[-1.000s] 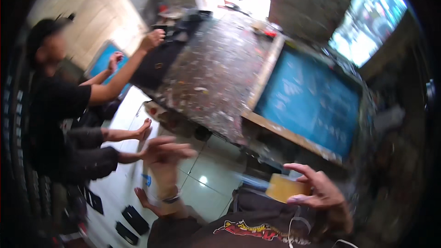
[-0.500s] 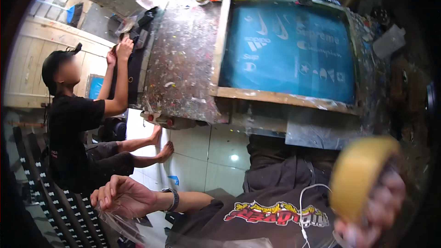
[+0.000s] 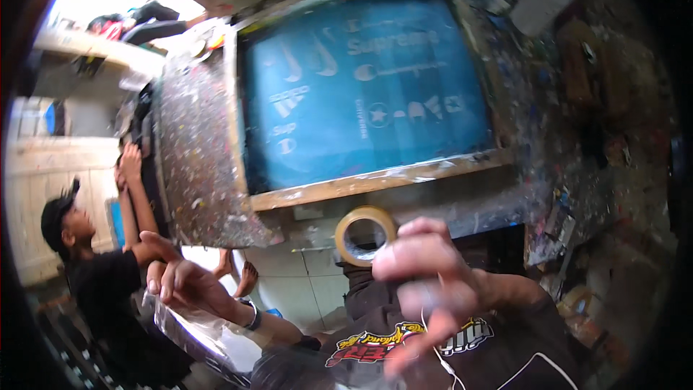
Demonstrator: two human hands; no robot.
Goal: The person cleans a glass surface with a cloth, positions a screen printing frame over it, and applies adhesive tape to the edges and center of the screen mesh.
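Note:
My left hand point(image 3: 193, 283) is raised at the lower left with its fingers curled and pinched on a clear plastic film point(image 3: 195, 328), which hangs down glossy and creased toward my lap. At the lower middle, my right hand point(image 3: 433, 267) is blurred, its fingers and thumb apart with nothing between them. Just beyond its fingertips is a yellow-brown tape roll point(image 3: 367, 211), seen ring-on against the table's front edge. Whether the fingers touch the roll, and what it rests on, I cannot tell. A blue printing screen point(image 3: 426, 144) in a wooden frame point(image 3: 375, 180) lies on the table.
The paint-spattered table point(image 3: 198, 152) stretches left of the screen. A co-worker point(image 3: 101, 282) in a black cap and shirt sits at the left, hands at the table's far-left side. A translucent container point(image 3: 545, 0) stands at the back right. A white earphone cord point(image 3: 447, 368) hangs over my shirt.
My right hand has moved left and forward from the lower right and let go of the tape roll. My left hand keeps the film. The view has turned, shifting the screen leftward.

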